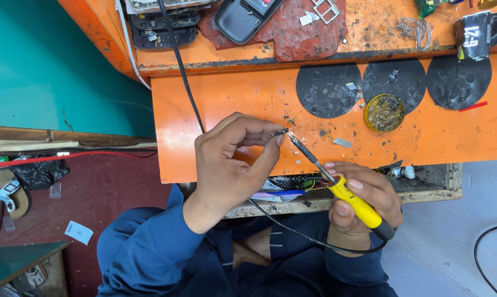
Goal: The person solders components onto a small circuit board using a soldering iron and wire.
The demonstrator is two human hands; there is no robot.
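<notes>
Small metal component [279,132]: pinched between thumb and forefinger of the left hand [232,159], at frame centre, above the orange workbench [221,110]. Sandal [9,192] and red cable [94,155]: seen on the floor at far left. Black cable [179,60]: run down from the upper edge, behind the left hand. Soldering iron [336,184], yellow-handled: gripped in the closed right hand [364,201], right of centre, its tip brought up to the component. Round yellow flux tin [385,112]: set open on the bench, upper right. Three black discs [394,82]: laid in a row above the tin. Black phone [243,19]: placed at the top edge.
</notes>
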